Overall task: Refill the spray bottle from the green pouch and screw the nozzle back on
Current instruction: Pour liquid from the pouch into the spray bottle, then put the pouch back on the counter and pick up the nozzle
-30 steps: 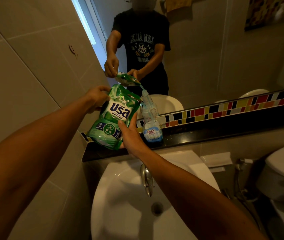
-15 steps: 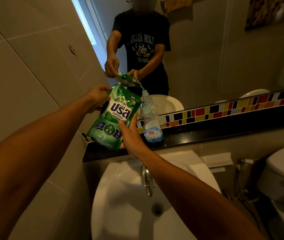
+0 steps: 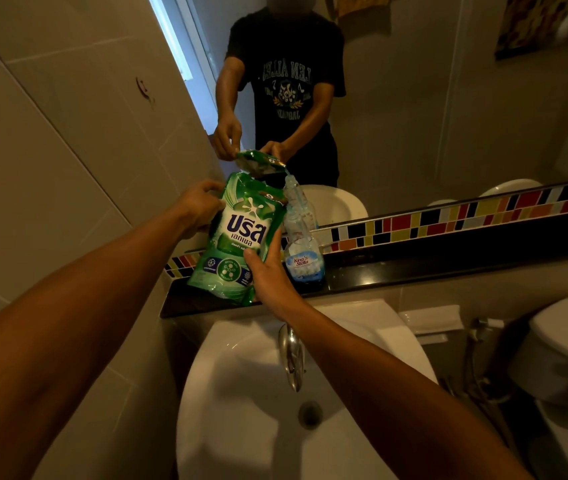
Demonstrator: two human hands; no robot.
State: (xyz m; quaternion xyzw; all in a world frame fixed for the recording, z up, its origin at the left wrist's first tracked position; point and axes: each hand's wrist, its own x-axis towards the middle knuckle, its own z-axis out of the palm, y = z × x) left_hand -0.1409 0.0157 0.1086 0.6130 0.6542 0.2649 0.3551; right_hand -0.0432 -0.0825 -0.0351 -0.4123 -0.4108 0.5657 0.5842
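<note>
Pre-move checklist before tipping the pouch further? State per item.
1. Green pouch gripped by both hands: ok; left hand at its upper edge, right hand at its lower side.
2. Spray bottle upright on the black ledge: ok.
3. Nozzle off the bottle: ok, neck looks open.
4. Pouch spout over the bottle neck: ok, judging by the mirror.
5. Liquid flowing: cannot tell.
6. Bottle steadied by a hand: not ok, it stands free.
</note>
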